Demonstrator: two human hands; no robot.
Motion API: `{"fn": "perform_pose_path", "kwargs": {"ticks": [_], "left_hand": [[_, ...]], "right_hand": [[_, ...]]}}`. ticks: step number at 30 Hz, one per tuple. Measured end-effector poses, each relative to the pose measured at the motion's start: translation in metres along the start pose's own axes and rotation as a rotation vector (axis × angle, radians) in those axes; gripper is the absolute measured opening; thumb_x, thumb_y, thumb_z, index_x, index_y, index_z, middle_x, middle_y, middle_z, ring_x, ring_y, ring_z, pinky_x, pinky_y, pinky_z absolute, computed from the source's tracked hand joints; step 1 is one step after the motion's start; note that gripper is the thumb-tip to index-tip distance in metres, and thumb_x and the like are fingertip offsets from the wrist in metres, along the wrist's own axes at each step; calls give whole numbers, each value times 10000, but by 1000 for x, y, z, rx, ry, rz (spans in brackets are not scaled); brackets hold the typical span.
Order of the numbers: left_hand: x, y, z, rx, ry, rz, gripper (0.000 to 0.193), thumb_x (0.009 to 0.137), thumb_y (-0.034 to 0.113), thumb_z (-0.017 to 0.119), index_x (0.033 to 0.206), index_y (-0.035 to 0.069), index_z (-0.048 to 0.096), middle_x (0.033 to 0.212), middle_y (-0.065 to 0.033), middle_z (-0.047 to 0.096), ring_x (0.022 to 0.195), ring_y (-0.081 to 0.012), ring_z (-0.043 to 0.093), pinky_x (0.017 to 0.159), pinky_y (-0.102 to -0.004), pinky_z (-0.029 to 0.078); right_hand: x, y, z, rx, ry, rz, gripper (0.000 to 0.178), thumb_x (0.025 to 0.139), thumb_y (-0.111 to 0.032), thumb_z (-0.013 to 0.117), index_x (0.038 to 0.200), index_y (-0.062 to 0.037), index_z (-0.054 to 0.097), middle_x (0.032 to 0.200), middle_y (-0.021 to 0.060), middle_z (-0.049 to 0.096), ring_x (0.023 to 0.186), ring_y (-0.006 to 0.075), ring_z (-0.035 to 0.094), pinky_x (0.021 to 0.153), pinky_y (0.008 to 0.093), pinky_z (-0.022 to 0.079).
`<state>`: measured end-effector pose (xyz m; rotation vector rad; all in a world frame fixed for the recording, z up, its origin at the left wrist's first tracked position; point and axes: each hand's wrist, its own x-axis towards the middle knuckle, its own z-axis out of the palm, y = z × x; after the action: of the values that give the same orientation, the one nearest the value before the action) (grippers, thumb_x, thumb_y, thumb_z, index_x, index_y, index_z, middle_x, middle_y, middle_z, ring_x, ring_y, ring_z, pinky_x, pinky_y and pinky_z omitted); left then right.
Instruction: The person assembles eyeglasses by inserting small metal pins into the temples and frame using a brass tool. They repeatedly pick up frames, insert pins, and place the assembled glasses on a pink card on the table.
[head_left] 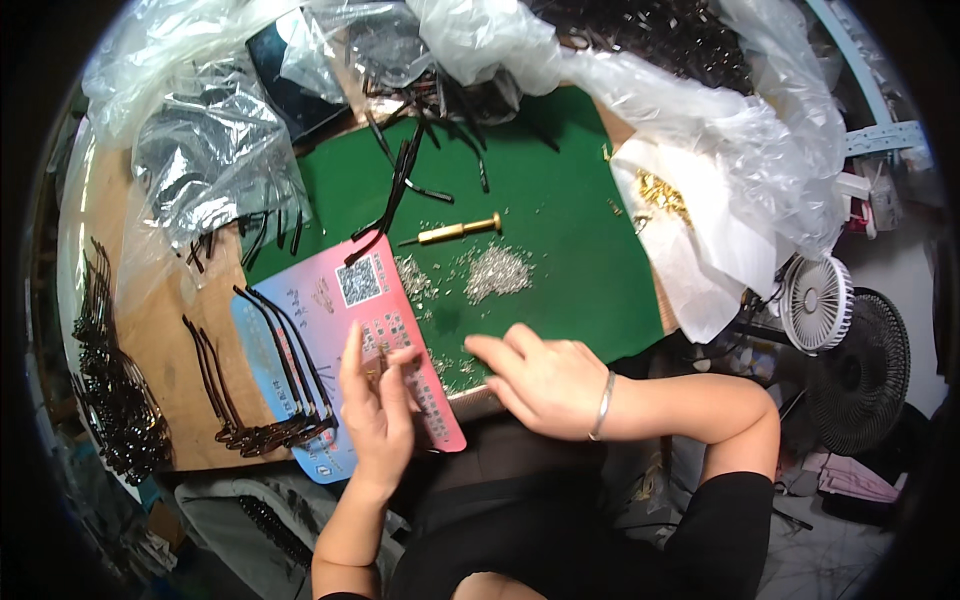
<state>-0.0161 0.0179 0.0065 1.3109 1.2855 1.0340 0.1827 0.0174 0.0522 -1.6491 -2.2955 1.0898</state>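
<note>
My left hand [380, 415] is cupped over the pink and blue printed card [445, 425], fingers pointing up and thumb bent across. A small gold-coloured piece [373, 377] shows between its fingers, too small to name. To the right, my right hand [545, 385] hovers at the near edge of the green mat [590, 310], index finger stretched out and thumb apart, with nothing visible in it. Beneath and beside its fingertips lie loose tiny silver screws [460, 375]. A larger heap of silver screws [498, 273] sits farther up the mat.
A gold-handled screwdriver [455, 232] lies beyond the screws. Black glasses temples [395, 195] cross the mat; more glasses parts [265, 435] rest at left. Gold parts [660, 195] lie on white paper at right. Plastic bags [215, 150] line the back. Fans [815, 300] stand right.
</note>
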Motion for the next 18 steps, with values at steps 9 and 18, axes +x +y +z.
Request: {"fn": "perform_pose_path", "kwargs": {"ticks": [9, 18], "left_hand": [[9, -18, -24, -100, -142, -31, 207, 810, -41, 571, 1004, -13, 636, 897, -143, 672, 689, -176, 658, 617, -254, 515], [-3, 5, -37, -806, -549, -233, 723, 667, -87, 330, 1383, -45, 240, 1389, -227, 337, 1291, -339, 352, 1014, -454, 355]], "right_hand": [[13, 37, -6, 276, 91, 0, 321, 862, -256, 546, 1070, -14, 509, 958, 195, 576, 784, 340, 616, 726, 393, 504], [124, 124, -184, -363, 898, 328, 162, 770, -168, 556, 800, -13, 593, 842, 217, 632, 800, 396, 610, 697, 452, 493]]}}
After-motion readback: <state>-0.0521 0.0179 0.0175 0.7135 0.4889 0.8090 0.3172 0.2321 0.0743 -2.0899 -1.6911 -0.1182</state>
